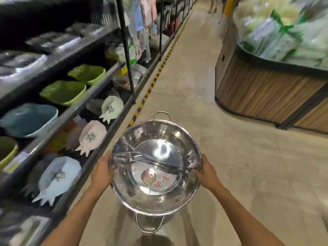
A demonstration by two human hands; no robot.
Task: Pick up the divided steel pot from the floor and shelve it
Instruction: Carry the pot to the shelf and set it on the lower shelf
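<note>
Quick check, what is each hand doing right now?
Left hand: closed on the left rim of the divided steel pot.
Right hand: closed on the pot's right rim.

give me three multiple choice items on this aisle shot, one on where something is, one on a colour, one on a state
1. Where is the wood-slatted display stand?
A. to the person's right across the aisle
B. on the left shelving
C. behind the pot's near handle

2. What colour are the two basins on the middle shelf, beyond the blue basin?
A. red
B. green
C. white

3. How is the shiny round divided steel pot being handled?
A. resting on the floor, untouched
B. held by one loop handle only
C. held at its rim by both hands

Answers:
1 A: the stand sits on the right side of the floor.
2 B: both basins are lime green.
3 C: the left hand and right hand grip opposite sides of the rim.
</note>
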